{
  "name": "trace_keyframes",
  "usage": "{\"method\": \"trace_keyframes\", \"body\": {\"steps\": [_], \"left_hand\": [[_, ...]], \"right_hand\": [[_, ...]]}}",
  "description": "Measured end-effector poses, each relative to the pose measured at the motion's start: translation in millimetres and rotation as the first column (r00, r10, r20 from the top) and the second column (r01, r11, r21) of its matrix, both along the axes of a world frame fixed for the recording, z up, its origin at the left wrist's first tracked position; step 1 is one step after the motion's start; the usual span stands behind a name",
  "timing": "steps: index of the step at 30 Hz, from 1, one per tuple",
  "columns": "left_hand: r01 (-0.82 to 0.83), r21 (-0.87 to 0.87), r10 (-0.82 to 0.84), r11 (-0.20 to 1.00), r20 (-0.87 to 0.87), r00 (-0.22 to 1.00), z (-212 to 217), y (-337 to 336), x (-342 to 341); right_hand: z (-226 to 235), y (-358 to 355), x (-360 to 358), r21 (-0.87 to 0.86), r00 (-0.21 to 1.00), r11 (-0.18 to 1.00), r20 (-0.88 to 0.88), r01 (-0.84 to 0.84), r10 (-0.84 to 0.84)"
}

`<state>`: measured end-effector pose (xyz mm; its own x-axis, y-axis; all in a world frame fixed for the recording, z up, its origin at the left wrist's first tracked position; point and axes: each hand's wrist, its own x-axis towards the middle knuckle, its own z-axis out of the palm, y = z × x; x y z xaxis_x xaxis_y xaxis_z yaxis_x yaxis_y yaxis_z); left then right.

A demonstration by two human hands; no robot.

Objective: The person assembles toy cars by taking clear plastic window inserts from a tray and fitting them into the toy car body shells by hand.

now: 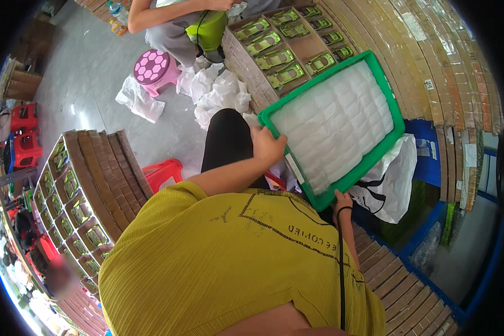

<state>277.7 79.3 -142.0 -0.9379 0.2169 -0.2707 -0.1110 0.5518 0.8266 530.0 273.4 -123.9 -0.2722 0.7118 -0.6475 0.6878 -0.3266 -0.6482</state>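
Observation:
I hold a green plastic tray (362,169) by its near side, tilted across my lap. My left hand (269,144) is closed on the tray's left corner area, and my right hand (342,201) grips its lower corner. White wrapped packets (336,123) fill the tray in close rows; what is inside the wrapping is hidden. The tray's far edge overlaps a divided cardboard box (302,47) where several lime-green toy cars (274,59) lie in compartments.
A co-worker's arm (171,12) is at the top. Crumpled white sheets (221,92) and a pink stool (154,70) are on the floor. Stacked boxes (103,173) with toy cars stand at left, more cardboard stacks (431,61) at right. A white bag (395,185) lies beside the tray.

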Motion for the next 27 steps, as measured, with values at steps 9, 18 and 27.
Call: {"method": "trace_keyframes", "body": {"steps": [9, 18, 27], "left_hand": [[-0.002, 0.098, 0.002, 0.995, -0.005, 1.0, 18.1, -5.4, 2.7], [-0.088, 0.195, 0.053, 0.977, 0.18, 0.982, -19.6, -1.2, 0.0], [-0.125, 0.309, -0.009, 0.943, 0.4, 0.917, -5.5, -29.7, -50.0]], "right_hand": [[-14.4, 10.0, 6.4, -0.084, 0.993, 0.993, -0.076, 0.088, -0.094], [-37.7, 16.0, 12.1, -0.005, 0.987, 0.998, -0.146, 0.063, -0.063], [5.8, -10.2, 15.7, -0.212, 0.986, 0.972, -0.156, -0.098, 0.065]]}}
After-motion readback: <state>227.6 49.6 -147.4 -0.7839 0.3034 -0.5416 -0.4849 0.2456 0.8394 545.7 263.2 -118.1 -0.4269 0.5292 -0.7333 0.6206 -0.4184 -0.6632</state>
